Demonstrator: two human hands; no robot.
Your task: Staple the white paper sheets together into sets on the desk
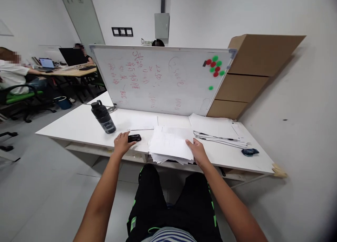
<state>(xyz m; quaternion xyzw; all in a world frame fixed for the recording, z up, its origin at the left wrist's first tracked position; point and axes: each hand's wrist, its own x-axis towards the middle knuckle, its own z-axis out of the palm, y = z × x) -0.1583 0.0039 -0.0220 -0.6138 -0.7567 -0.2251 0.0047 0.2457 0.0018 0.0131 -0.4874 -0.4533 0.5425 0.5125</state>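
My left hand [122, 143] rests on the white table [79, 124], its fingertips touching a small black object [134, 138]; the fingers look loosely curled over it. My right hand [197, 151] grips the right edge of a stack of white papers [170, 143] that overhangs the table's front edge, thumb on top. A black water bottle [103, 117] stands tilted just left of my left hand.
A whiteboard [163, 78] with red writing and red and green magnets leans at the back of the table. More paper sheets [218, 129] lie to the right, with a dark blue object [250, 151]. Cardboard boxes [250, 73] lean on the wall. People sit at a desk [71, 71] far left.
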